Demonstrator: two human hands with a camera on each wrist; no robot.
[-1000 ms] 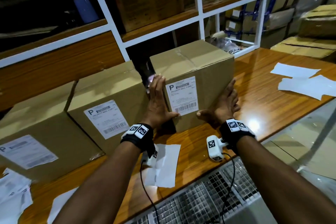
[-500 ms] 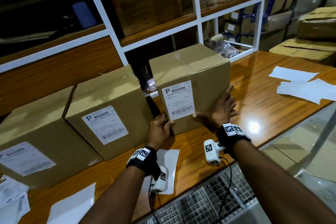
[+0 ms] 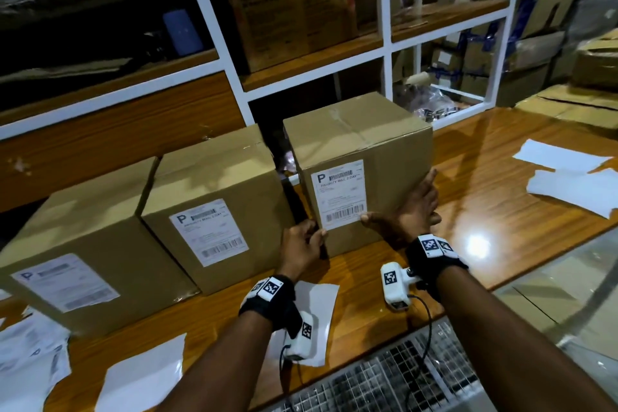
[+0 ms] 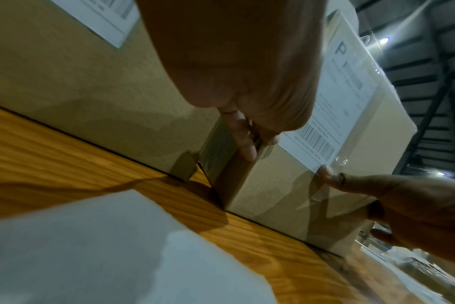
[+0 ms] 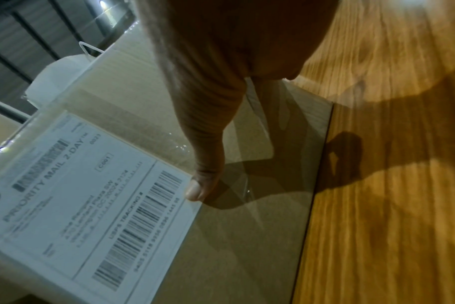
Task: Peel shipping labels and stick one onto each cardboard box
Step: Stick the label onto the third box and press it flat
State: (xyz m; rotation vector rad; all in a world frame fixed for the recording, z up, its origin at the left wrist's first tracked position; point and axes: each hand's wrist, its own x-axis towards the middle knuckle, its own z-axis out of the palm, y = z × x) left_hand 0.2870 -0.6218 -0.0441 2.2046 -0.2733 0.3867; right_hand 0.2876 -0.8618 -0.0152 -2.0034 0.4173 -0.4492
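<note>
Three brown cardboard boxes stand in a row on the wooden table (image 3: pixel 485 211), each with a white shipping label on its front. The right box (image 3: pixel 361 130) carries a label (image 3: pixel 339 194) and sits between my hands. My left hand (image 3: pixel 301 244) grips its lower left vertical edge, fingers (image 4: pixel 243 131) curled round the corner. My right hand (image 3: pixel 411 214) lies straight-fingered along its right side, with the thumb (image 5: pixel 200 174) pressing the front at the label's (image 5: pixel 91 195) lower right corner. The middle box (image 3: pixel 214 177) and left box (image 3: pixel 83 221) stand untouched.
White backing sheets lie under my left wrist (image 3: pixel 314 308), at the near edge (image 3: pixel 140 381) and at the far right (image 3: pixel 575 184). Loose labels (image 3: pixel 30 354) lie at the near left. A white-framed shelf (image 3: pixel 386 43) rises behind the boxes. Wire mesh (image 3: pixel 401 378) lies below the table edge.
My left hand slid down from lying flat by the label to gripping the box's lower left edge. The right hand stayed on the right side. The box shifted slightly.
</note>
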